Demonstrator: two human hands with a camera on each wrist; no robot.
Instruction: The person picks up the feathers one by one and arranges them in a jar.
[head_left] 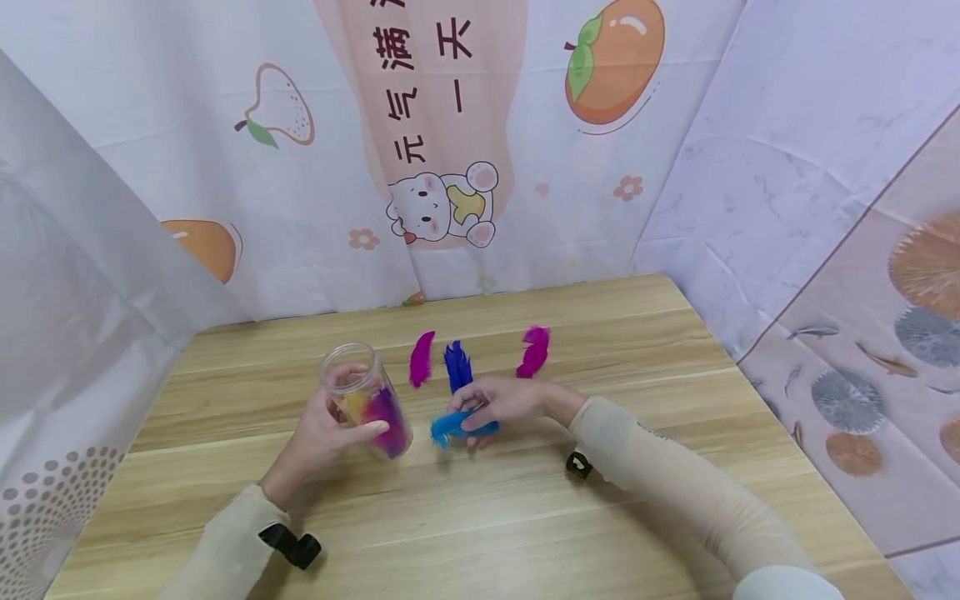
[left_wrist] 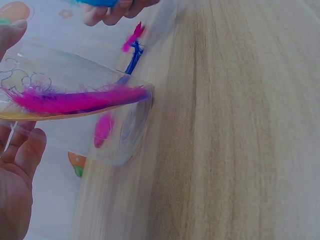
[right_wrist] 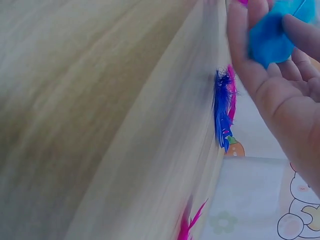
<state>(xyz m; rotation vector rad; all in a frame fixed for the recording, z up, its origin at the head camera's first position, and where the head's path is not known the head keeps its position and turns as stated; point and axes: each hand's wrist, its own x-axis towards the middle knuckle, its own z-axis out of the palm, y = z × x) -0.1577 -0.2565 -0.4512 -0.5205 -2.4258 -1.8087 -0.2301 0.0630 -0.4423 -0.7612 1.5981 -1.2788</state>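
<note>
My left hand [head_left: 322, 433] grips a clear plastic jar [head_left: 358, 387], tilted with its open mouth toward the far left. Pink, purple and yellow feathers lie inside it; the left wrist view shows a pink feather [left_wrist: 75, 100] along its wall. Just right of the jar, my right hand [head_left: 498, 400] pinches a light blue feather [head_left: 450, 425] between thumb and fingers, above the table. The same blue feather [right_wrist: 272, 37] shows in the right wrist view. Behind that hand a dark blue feather [head_left: 457, 367] lies on the table, partly covered by the fingers.
Two magenta feathers lie toward the back of the wooden table [head_left: 600, 333]: one at left [head_left: 422, 358], another at right [head_left: 534, 352]. A printed curtain [head_left: 300, 208] hangs behind the table's far edge. Black wrist straps [head_left: 288, 543] are on the sleeves.
</note>
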